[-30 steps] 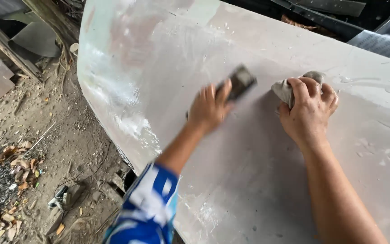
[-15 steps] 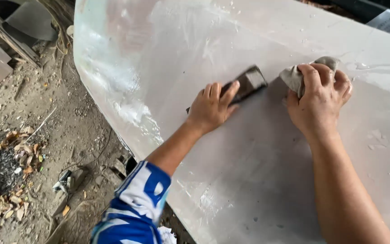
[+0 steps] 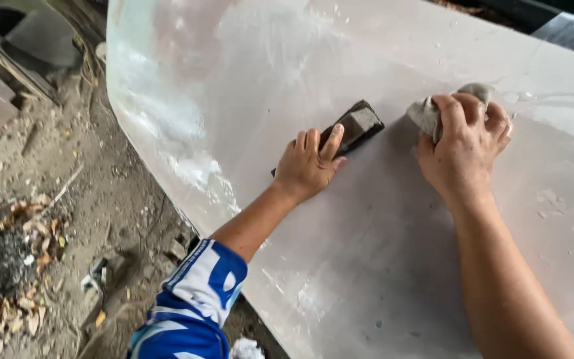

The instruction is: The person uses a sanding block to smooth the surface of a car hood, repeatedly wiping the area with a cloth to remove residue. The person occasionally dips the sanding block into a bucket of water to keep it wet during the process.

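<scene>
1. Dirt floor, far left — littered with leaves and scraps.
2. Left hand: fingers flat, pressing a dark sanding block against the pale curved panel, apparently for even contact.
3. Right hand: closed around a crumpled grey rag, touching the panel — arm extended.

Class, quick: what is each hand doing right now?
Left hand: pressed flat on a dark sanding block against the pale panel.
Right hand: closed around a grey rag.
</scene>
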